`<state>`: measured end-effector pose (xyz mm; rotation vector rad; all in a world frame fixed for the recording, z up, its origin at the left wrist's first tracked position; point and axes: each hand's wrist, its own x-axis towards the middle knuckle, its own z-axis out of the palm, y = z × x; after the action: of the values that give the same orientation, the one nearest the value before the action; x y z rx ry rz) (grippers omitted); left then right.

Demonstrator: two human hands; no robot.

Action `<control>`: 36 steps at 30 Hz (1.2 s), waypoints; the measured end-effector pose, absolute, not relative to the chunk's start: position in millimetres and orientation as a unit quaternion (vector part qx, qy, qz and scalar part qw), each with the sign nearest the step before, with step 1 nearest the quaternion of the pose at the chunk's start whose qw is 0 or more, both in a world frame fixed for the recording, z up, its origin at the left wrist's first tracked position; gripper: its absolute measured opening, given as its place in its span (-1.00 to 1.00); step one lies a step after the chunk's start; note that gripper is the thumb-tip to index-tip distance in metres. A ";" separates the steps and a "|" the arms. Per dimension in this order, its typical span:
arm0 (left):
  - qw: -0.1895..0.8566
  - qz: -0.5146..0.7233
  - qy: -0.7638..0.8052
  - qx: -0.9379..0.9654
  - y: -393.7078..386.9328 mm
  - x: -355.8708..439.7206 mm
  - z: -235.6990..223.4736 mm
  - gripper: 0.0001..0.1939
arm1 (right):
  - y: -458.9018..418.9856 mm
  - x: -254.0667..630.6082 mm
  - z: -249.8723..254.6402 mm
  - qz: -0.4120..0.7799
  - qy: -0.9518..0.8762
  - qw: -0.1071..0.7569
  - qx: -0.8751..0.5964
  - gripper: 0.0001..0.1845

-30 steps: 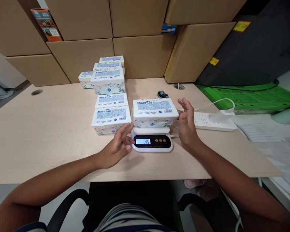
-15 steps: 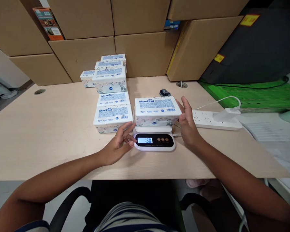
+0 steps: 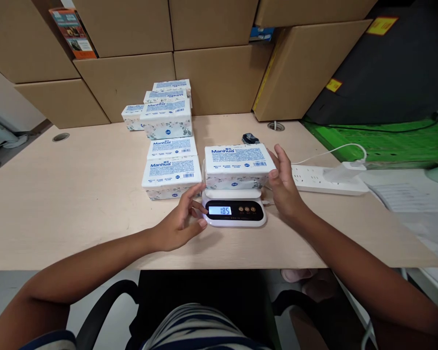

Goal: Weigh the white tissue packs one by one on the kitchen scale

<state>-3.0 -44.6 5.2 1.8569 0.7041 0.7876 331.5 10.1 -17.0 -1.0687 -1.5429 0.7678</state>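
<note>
A white tissue pack (image 3: pixel 239 160) printed "Manhua" rests on the small digital scale (image 3: pixel 235 221), whose lit display seems to read 1.85. My right hand (image 3: pixel 285 187) is at the pack's right end, thumb and fingers apart, the thumb at its corner. By the scale's left edge is my left hand (image 3: pixel 182 218), its fingers loosely bent and apart with nothing in them; the fingertips are at or against the scale's rim. Immediately left of the scale lies another tissue pack (image 3: pixel 172 170), with a further tissue pack (image 3: pixel 171 147) behind it.
Farther back stand several more tissue packs (image 3: pixel 168 112). Cardboard boxes (image 3: pixel 219 80) line the table's rear. A small dark item (image 3: pixel 250 139) lies behind the scale. On the right are a white power strip (image 3: pixel 310 180) with a plugged-in cable and a green pallet (image 3: pixel 387 141).
The scale's reading has gone from about 1.50 to about 1.85. Both hands stay almost where they were, and the view has shifted slightly.
</note>
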 end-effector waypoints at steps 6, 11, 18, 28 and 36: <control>0.444 0.316 0.279 0.791 -46.1 -1.8 9.7 -0.05 | 10.0 331.7 -16.8 0.307 -0.654 0.521 -0.455 0.03; 0.428 0.314 0.278 0.800 -46.4 -2.1 10.9 -0.01 | 9.4 330.3 -15.2 0.309 -0.646 0.531 -0.454 0.05; 0.421 0.304 0.277 0.809 -45.9 -3.0 10.9 0.01 | 10.4 330.1 -14.8 0.313 -0.639 0.532 -0.460 0.06; 0.430 0.298 0.282 0.804 -45.3 -2.4 11.4 -0.01 | 9.1 330.2 -11.5 0.324 -0.639 0.529 -0.455 0.07; 0.440 0.298 0.283 0.798 -45.3 -3.2 10.5 -0.01 | 11.3 330.9 -11.9 0.352 -0.629 0.526 -0.452 0.11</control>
<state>-3.2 -45.3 10.5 1.9823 0.7020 0.7406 330.9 11.3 -11.9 -1.0819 -1.5032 0.8410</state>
